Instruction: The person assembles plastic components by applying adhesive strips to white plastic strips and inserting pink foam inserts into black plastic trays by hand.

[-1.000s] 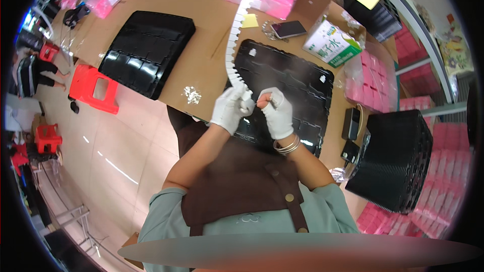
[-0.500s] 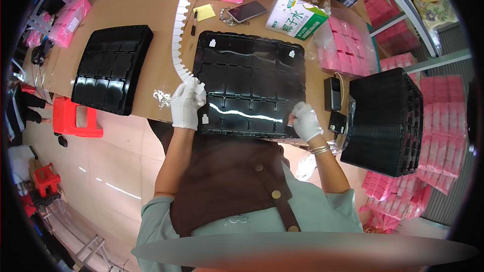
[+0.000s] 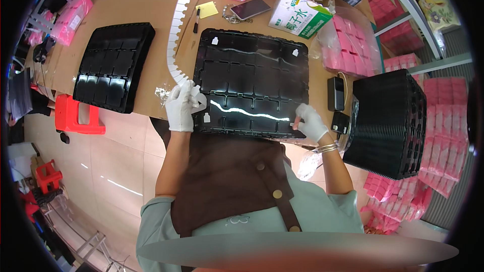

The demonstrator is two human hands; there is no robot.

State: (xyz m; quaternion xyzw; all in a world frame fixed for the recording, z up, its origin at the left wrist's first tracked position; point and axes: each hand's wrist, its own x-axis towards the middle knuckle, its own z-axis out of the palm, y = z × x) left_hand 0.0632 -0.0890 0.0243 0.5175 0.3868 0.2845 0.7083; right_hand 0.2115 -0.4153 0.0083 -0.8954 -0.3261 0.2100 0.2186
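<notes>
White label strip (image 3: 176, 35) runs lengthwise outward from the fingers of the left hand (image 3: 180, 108), which pinch its near end beside the black tray (image 3: 242, 78), while the right hand (image 3: 311, 122), farther off, is at the tray's near right corner, fingers bent, hold unclear.

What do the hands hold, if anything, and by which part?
The left hand holds the white strip near its lower end. The right hand is at the near right corner of the black tray; whether it holds anything is unclear.
</notes>
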